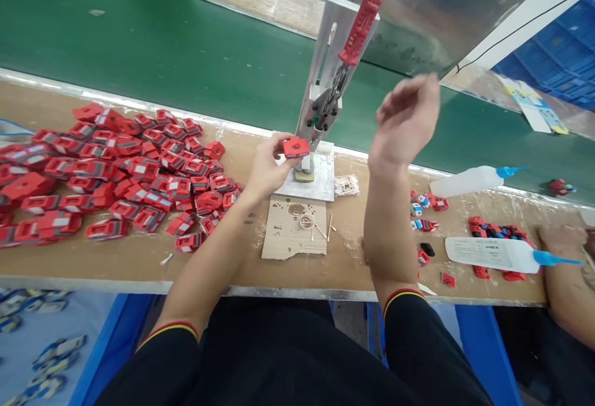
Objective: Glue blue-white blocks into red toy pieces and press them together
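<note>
My left hand [268, 164] pinches a small red plastic part [296, 145] and holds it over the post of a hand press [325, 93] on its metal base plate [323, 180]. My right hand [406, 118] is raised in the air to the right of the press, below its red lever handle [369, 9]. Its fingers are loosely curled and blurred, with nothing visible in them. A large pile of similar red parts [116, 170] lies on the bench to my left.
A cardboard scrap [292, 229] with small rings and sticks lies before the press. Two white squeeze bottles with blue tips [474, 180] [497, 254] and several red and blue parts [425, 207] lie right. Another person's arm [564, 269] rests far right. A green conveyor belt [162, 46] runs behind.
</note>
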{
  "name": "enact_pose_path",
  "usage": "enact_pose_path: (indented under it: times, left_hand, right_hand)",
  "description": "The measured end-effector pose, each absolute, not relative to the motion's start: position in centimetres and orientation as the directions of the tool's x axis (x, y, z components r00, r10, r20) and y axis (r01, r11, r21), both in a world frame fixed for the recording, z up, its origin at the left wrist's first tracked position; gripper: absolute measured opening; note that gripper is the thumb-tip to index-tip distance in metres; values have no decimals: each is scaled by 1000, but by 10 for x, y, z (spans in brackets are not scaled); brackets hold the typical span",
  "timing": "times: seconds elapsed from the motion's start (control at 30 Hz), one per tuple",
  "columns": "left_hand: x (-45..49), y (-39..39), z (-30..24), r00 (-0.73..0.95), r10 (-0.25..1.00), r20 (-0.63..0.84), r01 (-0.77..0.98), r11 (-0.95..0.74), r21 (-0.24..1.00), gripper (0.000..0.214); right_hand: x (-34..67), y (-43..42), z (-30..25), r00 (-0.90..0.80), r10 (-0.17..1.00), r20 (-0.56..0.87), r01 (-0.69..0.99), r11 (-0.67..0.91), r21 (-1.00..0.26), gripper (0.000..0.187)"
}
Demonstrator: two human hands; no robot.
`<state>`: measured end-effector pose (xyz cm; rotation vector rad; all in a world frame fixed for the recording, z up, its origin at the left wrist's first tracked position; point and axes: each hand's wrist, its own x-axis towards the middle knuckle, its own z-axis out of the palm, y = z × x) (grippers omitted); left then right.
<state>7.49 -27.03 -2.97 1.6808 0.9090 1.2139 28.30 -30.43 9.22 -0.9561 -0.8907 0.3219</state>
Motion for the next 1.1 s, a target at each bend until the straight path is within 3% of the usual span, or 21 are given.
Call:
enact_pose_path:
  times: [0.03,0.1,0.2,0.33,0.47,0.53,0.6,0.77,0.9,1.0,1.1]
  left_hand:
    - [80,-268,-35,277,905,323,95,-360,928,46]
    - [87,-261,-39,296,902,316,104,-359,927,46]
    - [88,-252,-44,321,883,342,87,-387,918,46]
    - [84,-247,-51,374,858,353,96,-414,905,46]
    - [92,-248,-55,406,855,324,118,-401,909,44]
    - [101,-247,-56,414,855,313,122,-393,911,44]
    - [108,-246,-58,414,858,303,120,-381,917,43]
    - [111,-244,-68,415,860,298,111,-372,921,44]
    - [109,-245,-73,445,834,326,102,-409,907,43]
    - [110,-247,-75,438,828,351,105,-435,895,44]
    - [111,-248,-77,419,832,363,105,-442,891,46]
  right_hand:
    - [286,-296,109,571,532,626,260,606,-752,35]
    - [286,-281,140,415,528,741,412,617,-671,20]
    - [277,-264,170,158,639,753,507,602,-617,16]
    - [274,-239,178,-4,654,757,603,605,-520,6]
    - [289,-216,174,-131,621,773,584,678,-446,39]
    - [293,-219,174,-177,573,800,536,738,-410,54]
    - [291,-236,174,-207,514,833,490,791,-367,58]
    - [273,-291,167,-210,419,883,457,841,-290,37]
    - [264,-320,150,-297,330,896,449,876,-174,39]
    - [262,-334,138,-301,349,888,557,820,-134,39]
    - [264,-342,131,-220,457,862,632,740,-231,39]
